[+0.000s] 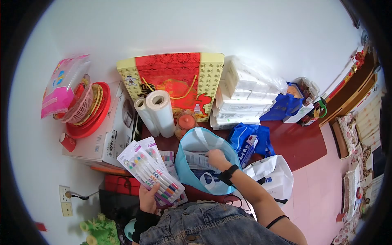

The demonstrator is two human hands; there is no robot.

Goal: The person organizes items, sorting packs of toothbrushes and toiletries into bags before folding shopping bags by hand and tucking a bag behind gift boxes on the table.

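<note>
1. A dark red table [304,149] stands against a white wall [269,28].
2. The left hand [149,199] grips toothbrush packs [154,176], thumb closed over them, beside a light blue bag [188,143].
3. The right hand [218,159] is inside it; its grip cannot be told.

White carton [107,130]: vertical dark Chinese characters [111,143], apparently beginning 香甜好米; barcode [98,141] alongside. Red-and-yellow gift box [171,77]: black lettering, partly covered. Toothbrush packs [152,171], dark-blue bag [281,107]: print too small.
</note>
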